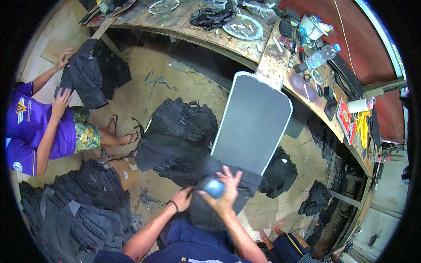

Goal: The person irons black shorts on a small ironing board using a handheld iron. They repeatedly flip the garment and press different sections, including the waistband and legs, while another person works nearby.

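A long grey board with pale edges slants toward me from the workbench. Black cloth, seemingly a garment, covers its near end and hangs down before my lap. Over this cloth my right hand is curled around a small blue rounded object, blurred, its kind unclear. My left hand, with a dark band at the wrist, has its fingers closed at the garment's left edge; part of them is hidden by the cloth.
A wooden workbench carries a white plate, a plastic bottle and clutter. At left a person in purple handles black garments. Dark garments lie on the floor and in a pile. Another person's bare foot shows lower right.
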Tool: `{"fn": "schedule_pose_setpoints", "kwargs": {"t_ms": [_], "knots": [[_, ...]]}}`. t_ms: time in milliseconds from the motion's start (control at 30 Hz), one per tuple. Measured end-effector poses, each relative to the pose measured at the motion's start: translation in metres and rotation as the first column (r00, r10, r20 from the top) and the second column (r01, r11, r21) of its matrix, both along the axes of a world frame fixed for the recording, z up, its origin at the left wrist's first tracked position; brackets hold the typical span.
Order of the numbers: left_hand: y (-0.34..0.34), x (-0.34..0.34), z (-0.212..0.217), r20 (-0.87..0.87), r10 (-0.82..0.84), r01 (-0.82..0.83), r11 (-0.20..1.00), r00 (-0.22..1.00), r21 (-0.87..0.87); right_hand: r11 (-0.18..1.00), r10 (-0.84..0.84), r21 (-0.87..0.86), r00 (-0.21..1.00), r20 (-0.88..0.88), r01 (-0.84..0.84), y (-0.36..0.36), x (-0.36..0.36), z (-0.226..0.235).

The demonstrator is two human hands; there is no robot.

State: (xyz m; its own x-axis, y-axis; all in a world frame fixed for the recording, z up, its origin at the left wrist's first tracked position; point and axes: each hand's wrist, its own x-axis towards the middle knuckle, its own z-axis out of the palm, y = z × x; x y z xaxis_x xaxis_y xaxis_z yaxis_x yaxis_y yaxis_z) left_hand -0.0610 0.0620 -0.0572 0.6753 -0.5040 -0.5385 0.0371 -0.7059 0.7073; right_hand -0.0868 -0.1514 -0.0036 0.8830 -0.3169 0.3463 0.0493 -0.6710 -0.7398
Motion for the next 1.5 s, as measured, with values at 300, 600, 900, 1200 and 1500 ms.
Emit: {"fn": "schedule_pose_setpoints", "kwargs": {"t_ms": [300,600,900,1200,1500], "knots": [[-0.112,0.065,0.085,0.337,-0.036,0.123,0.963,0.941,-0.239,0.906,-0.338,0.266,0.941,-0.017,0.331,-0.022,0.084,0.035],[-0.263,0.196,0.05,0.724,0.036,-0.053,0.999,0.689,0.001,0.764,-0.604,-0.135,0.772,0.197,0.632,-0.206,0.118,-0.042],[-0.308,0.257,0.055,0.79,-0.213,0.265,0.962,0.574,0.067,0.876,-0.481,0.092,0.872,0.093,0.474,-0.22,0.09,0.075],[-0.31,0.264,0.041,0.857,-0.155,0.254,0.967,0.491,0.03,0.888,-0.274,-0.419,0.949,-0.157,0.187,-0.177,0.103,0.012],[-0.311,0.264,0.042,0.824,-0.182,0.266,0.963,0.536,0.04,0.955,-0.002,-0.282,0.946,-0.324,-0.094,-0.126,0.054,0.067]]}}
